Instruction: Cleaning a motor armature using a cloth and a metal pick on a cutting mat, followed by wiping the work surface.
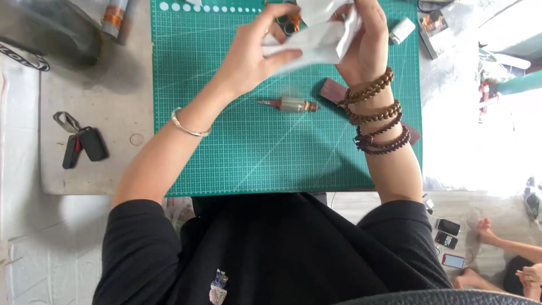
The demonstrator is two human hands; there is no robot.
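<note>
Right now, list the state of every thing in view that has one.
left hand: raised over the mat, fingers pinching the white cloth
right hand: raised, gripping the white cloth
white cloth: crumpled, held between both hands
motor armature: lying flat on the mat, untouched
green cutting mat: flat on the table
car keys: lying on the table, left of the mat

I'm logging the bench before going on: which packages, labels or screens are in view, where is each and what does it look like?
Small box: top right, just off the cutting mat; dark, with an orange picture on its face.
White sheet or wrapper: crumpled, held between left hand and right hand; whether it bears print cannot be told.
Three phones: lower right on the floor; flat rectangles, one with a lit bluish screen and red edge.
</note>
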